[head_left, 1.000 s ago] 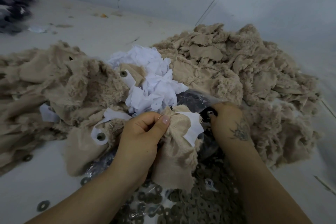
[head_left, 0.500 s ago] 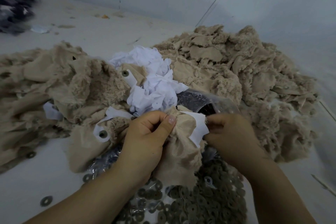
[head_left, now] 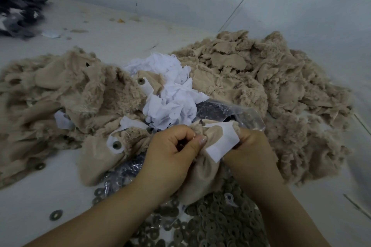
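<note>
Both hands work one beige plush piece [head_left: 200,178], held just above the heap of metal washers [head_left: 216,218] at the near edge of the desk [head_left: 50,196]. The left hand [head_left: 172,154] is curled, with thumb and forefinger pinching the plush at its gathered top. The right hand [head_left: 251,146] grips the other side, its fingers curled round the fabric and the edge of a white backing patch [head_left: 222,144]; its fingertips are hidden.

The patch lies across the plush, one corner hanging free. A small dark stud [head_left: 201,122] shows at the top fold, though what it is cannot be told. The step looks like seating the patch on the plush before a washer goes on, as on the finished piece [head_left: 116,144] to the left.

To do it well, the left pinch should hold the fabric taut while the right hand smooths the patch flat, without creases. The pile should be kept from bunching under the patch, and its hole should be lined up first.
</note>
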Demonstrator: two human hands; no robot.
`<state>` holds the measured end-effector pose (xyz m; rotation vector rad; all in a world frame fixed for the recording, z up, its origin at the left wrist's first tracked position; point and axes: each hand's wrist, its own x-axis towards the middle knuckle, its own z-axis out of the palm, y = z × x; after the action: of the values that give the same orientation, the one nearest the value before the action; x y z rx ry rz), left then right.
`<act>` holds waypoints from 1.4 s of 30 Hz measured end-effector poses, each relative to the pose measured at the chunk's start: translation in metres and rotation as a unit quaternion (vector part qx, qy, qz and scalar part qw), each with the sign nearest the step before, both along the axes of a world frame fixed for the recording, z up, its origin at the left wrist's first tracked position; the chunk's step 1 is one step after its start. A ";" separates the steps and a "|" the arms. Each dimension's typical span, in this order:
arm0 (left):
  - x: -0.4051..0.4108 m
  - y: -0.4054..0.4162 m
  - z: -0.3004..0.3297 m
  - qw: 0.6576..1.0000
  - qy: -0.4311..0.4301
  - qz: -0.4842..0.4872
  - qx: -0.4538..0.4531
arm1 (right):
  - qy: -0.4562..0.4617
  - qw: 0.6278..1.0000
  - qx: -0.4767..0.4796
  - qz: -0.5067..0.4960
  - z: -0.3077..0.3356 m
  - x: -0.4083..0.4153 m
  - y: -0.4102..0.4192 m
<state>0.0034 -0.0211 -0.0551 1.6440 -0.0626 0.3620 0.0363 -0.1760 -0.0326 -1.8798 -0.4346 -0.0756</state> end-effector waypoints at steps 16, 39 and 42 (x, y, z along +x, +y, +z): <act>0.006 0.004 0.001 0.993 -0.008 0.013 0.120 | -0.059 0.993 -0.089 -0.043 -0.017 0.005 0.004; 0.002 0.009 0.005 0.999 0.023 -0.013 0.029 | 0.167 0.964 0.206 -0.005 -0.016 -0.003 0.012; 0.002 0.008 0.004 0.999 0.031 -0.013 0.012 | 0.160 0.963 0.216 -0.021 -0.015 -0.004 0.014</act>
<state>0.0051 -0.0131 -0.0512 1.6754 -0.0407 0.2909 0.0321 -0.1616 -0.0480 -1.4357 -0.1372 0.0990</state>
